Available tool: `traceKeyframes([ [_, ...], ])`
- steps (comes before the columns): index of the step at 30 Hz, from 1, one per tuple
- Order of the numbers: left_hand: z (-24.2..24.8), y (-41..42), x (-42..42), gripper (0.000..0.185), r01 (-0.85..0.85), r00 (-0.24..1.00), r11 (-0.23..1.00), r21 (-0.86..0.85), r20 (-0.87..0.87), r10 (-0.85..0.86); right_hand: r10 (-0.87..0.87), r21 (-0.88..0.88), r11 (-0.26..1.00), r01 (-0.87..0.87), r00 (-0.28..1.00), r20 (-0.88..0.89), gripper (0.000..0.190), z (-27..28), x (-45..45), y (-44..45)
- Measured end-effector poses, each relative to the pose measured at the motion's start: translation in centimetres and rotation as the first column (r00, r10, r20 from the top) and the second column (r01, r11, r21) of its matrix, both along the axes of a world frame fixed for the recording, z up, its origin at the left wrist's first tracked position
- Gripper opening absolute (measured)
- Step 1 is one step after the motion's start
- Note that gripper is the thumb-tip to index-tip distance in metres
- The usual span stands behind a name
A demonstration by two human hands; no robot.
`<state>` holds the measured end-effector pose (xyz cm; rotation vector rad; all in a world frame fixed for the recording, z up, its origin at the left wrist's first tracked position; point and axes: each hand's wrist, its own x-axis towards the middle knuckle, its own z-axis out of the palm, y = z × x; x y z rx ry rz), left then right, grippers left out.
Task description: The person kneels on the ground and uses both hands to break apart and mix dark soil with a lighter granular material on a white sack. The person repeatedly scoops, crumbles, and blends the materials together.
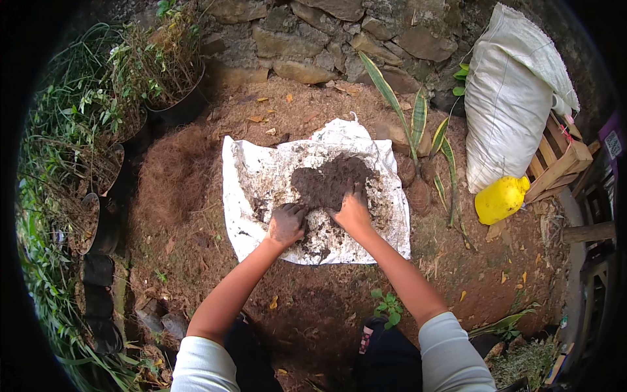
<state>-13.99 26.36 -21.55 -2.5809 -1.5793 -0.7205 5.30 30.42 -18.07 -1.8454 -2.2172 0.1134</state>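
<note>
A mound of dark, moist soil lies on a flattened white woven sack spread over the ground. My left hand, coated in dirt, rests at the mound's lower left edge with its fingers bent; what is under them is hidden. On the lower right side of the mound, my right hand presses its fingers into the soil, so the fingertips are partly covered. Smears and crumbs of soil mark the sack around both hands.
Brown fibre is heaped left of the sack, near potted plants. Right of it are a variegated snake plant, a full white sack, a yellow plastic bottle and a wooden crate. A stone wall stands behind.
</note>
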Motion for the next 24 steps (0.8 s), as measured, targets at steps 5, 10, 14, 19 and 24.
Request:
traceKeyframes([
  [5,-0.9,0.3,-0.4,0.028,-0.003,0.999,0.999,0.048,0.037,0.001,0.034,-0.097,0.995,-0.024,0.994,0.105,0.082,0.4,-1.0,0.7],
  [10,-0.2,0.4,-0.2,0.026,-0.049,0.999,0.998,-0.038,-0.008,0.049,0.105,-0.024,0.994,-0.103,0.987,0.119,0.059,-0.2,-0.8,0.3],
  [14,3.4,1.8,0.7,0.03,-0.184,0.976,0.968,-0.171,-0.152,0.158,0.187,-0.046,0.982,-0.182,0.97,0.153,0.047,-1.1,-0.1,0.7],
  [19,3.8,4.1,2.3,0.049,-0.092,0.994,0.995,-0.033,-0.055,0.09,0.218,0.091,0.97,-0.224,0.974,0.069,0.045,-0.7,-0.4,0.1],
  [24,2.2,4.4,4.4,0.072,0.036,0.984,0.992,-0.121,-0.168,-0.056,0.254,0.089,0.96,-0.265,0.96,0.121,0.059,-0.7,1.0,0.4],
])
